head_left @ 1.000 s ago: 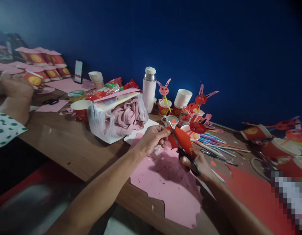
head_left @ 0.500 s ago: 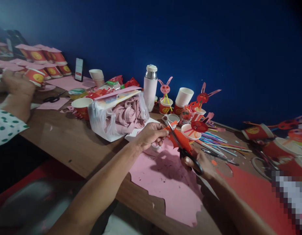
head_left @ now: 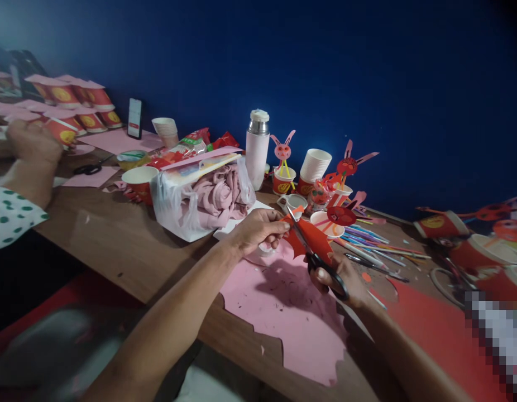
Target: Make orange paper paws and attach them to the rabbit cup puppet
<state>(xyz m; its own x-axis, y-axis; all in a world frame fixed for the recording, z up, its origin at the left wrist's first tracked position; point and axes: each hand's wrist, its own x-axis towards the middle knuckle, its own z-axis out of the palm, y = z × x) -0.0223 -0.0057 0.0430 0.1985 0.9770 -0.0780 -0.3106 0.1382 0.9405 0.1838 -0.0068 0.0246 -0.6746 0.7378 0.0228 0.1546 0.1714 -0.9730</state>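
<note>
My left hand (head_left: 264,228) pinches the left edge of an orange-red piece of paper (head_left: 317,239) with a jagged cut outline. My right hand (head_left: 340,273) is closed round the black handles of a pair of scissors (head_left: 299,228), whose blades point up and left across the paper close to my left fingertips. Beneath both hands lies a large pink sheet (head_left: 283,312) with a wavy cut edge and dark specks on it. A white-rimmed cup (head_left: 325,223) with a red paper figure (head_left: 342,215) stands just beyond the paper.
A plastic bag of pink cloth (head_left: 219,198) sits left of my hands, near a pink flask (head_left: 257,156). Pipe cleaners (head_left: 373,245) and a red sheet (head_left: 434,329) lie to the right. At far left another person's hand (head_left: 36,139) is beside stacked red cups (head_left: 66,95).
The orange-red paper has tilted slightly between my hands, its right part shifting up and right. The scissors stay at nearly the same place. The other person's hand has moved a little.
</note>
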